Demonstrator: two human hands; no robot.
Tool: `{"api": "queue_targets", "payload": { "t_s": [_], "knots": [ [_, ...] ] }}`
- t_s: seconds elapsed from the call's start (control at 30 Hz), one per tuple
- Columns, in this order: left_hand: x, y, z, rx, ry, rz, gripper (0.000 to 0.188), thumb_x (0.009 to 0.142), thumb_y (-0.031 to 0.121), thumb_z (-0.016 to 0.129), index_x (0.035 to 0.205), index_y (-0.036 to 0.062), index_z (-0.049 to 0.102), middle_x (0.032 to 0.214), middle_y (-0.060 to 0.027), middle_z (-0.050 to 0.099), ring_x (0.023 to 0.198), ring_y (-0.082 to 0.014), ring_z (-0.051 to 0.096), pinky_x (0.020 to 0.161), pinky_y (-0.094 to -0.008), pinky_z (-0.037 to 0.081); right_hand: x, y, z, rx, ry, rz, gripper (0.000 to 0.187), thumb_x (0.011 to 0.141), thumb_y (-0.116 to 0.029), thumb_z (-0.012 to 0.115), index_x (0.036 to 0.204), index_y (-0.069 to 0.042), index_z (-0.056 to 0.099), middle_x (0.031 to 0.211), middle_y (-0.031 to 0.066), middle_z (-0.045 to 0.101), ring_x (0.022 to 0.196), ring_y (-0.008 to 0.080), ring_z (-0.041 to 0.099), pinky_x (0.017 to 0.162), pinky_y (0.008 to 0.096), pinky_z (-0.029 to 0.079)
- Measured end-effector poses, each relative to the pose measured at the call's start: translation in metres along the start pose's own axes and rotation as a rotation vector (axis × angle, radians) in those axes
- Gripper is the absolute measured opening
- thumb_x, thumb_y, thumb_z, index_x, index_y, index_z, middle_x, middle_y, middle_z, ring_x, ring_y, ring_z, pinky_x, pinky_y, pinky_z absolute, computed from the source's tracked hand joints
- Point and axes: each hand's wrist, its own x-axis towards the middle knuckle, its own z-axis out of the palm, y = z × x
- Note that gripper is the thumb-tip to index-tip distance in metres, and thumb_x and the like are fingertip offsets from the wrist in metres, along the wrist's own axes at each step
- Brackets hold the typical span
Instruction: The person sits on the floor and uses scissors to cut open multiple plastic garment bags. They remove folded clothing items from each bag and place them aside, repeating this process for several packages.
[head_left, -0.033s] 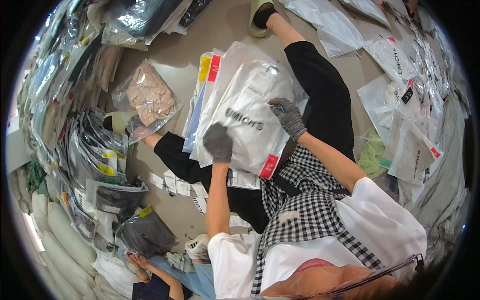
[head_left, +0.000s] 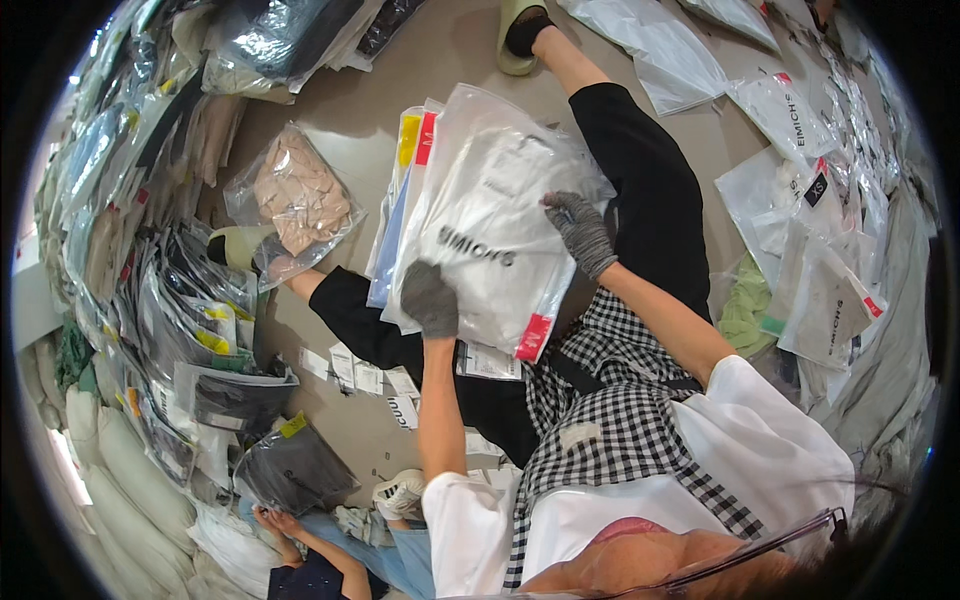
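A clear plastic garment bag (head_left: 500, 215) with white clothing inside lies over my spread legs, on top of more flat bags. It has dark lettering and a red corner label. My left hand (head_left: 430, 300), in a grey knit glove, is closed on its near left edge. On the right side, my right hand (head_left: 580, 235), gloved too, has bent fingers at the bag's edge; a small dark spot shows at the fingertips. Beneath, to the left, a bag with a yellow label (head_left: 408, 138) and one with a blue edge (head_left: 388, 255) stick out.
A bag of peach clothing (head_left: 300, 195) lies on the floor to the left. Dark bagged garments (head_left: 295, 465) and stacked bags line the left; white bags (head_left: 785, 115) and green cloth (head_left: 745, 310) lie right. Another person's hands (head_left: 275, 522) are at lower left.
The bag on top has shifted slightly, its lettering moving left and toward me. My left hand has moved a little nearer and left. My right hand has barely moved.
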Motion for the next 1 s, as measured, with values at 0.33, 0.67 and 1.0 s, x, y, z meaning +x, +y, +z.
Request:
{"api": "queue_targets", "payload": {
  "t_s": [0.33, 0.67, 1.0],
  "knots": [
    [-0.129, 0.07, -0.059, -1.241, -0.256, -1.17, 0.007, 0.08, 0.002, 0.05, 0.08, 0.0083, 0.05, 0.07, 0.0017, 0.05, 0.055, -0.0074, 0.046, 0.048, -0.0225, 0.041, 0.095, 0.012, 0.01, -0.249, 0.004, 0.189, 0.05, 0.075, -0.026, 0.072, 0.117, -0.003, 0.058, 0.111, 0.0197, 0.06, 0.101, 0.0287, 0.058, 0.088, 0.0343, 0.044],
    [0.041, 0.07, -0.01, -0.286, -0.194, -0.081, 0.009, 0.082, 0.017, 0.06, 0.085, 0.0089, 0.06, 0.082, -0.0118, 0.059, 0.078, -0.0316, 0.057, 0.067, -0.0405, 0.046, 0.125, -0.046, 0.026, -0.192, -0.203, 0.057, 0.027, 0.078, -0.024, 0.068, 0.091, 0.0, 0.065, 0.079, 0.0137, 0.065, 0.075, 0.0208, 0.06, 0.076, 0.0314, 0.046],
    [0.171, 0.045, 0.1, -0.678, -0.548, -0.156, 0.023, 0.078, 0.022, 0.067, 0.091, 0.0031, 0.068, 0.086, -0.0142, 0.067, 0.077, -0.0278, 0.062, 0.075, -0.0335, 0.047, 0.142, -0.034, 0.024, -0.168, -0.126, -0.025, 0.018, 0.079, -0.014, 0.066, 0.09, 0.0, 0.063, 0.081, 0.0136, 0.064, 0.076, 0.021, 0.059, 0.075, 0.0309, 0.046]
  ]
}}
